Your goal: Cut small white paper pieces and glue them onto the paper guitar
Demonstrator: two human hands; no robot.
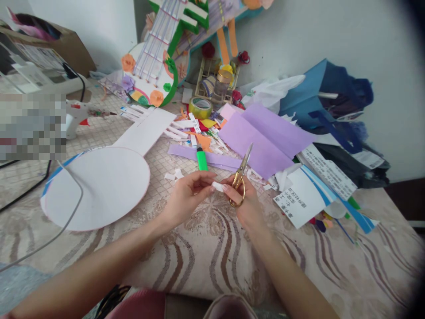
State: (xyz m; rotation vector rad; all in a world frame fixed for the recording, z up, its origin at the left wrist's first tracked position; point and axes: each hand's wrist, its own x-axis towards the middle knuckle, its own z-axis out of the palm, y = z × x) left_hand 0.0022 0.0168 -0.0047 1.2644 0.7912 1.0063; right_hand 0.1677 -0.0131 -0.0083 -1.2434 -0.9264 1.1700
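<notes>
Between my two hands is a small white paper strip, pinched at both ends. My left hand grips its left end with thumb and fingers. My right hand pinches the other end and also carries gold-handled scissors, whose blades point up and away from me. Just beyond my fingers lies a green marker-like tube with a dark tip. Small white paper scraps rest on the cloth near my left hand.
A white guitar-shaped cutout lies left under a grey cable. Purple paper sheets, yellow tape and paper scraps spread beyond my hands. A decorated guitar model leans at the back; a glue gun is left, a blue bag right.
</notes>
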